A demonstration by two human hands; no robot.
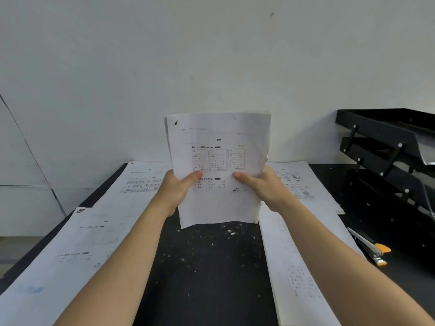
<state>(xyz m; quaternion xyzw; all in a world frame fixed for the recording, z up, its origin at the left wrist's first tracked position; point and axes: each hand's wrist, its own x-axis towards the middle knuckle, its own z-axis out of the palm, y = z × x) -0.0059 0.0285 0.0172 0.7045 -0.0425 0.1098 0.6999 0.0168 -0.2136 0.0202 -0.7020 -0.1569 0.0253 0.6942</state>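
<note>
Both hands are gripping one stack (219, 161) of printed pages, held upright over the middle of the tabletop (207, 267) with the print facing the camera. The left hand (175, 191) pinches the stack's left edge and the right hand (261, 187) its right edge. Only the thumbs show on the front; the other fingers are hidden behind the paper. I honestly can't tell if the bottom edge is resting on the tabletop or hanging just above it. The print is boxes and small text, way too blurry to read. There's a dark mark in the top left corner, but I can't make out what it is.

Flat on the tabletop, the left sheets (70, 250) run out of frame at the bottom corner. The right sheets (303, 184) are partly covered by the right forearm. The black trays (388, 149) at the far right are cut off by the frame edge, so their contents are anyone's guess. A stapler (369, 247) with orange bits lies in front of them, just beside the right sheets.
</note>
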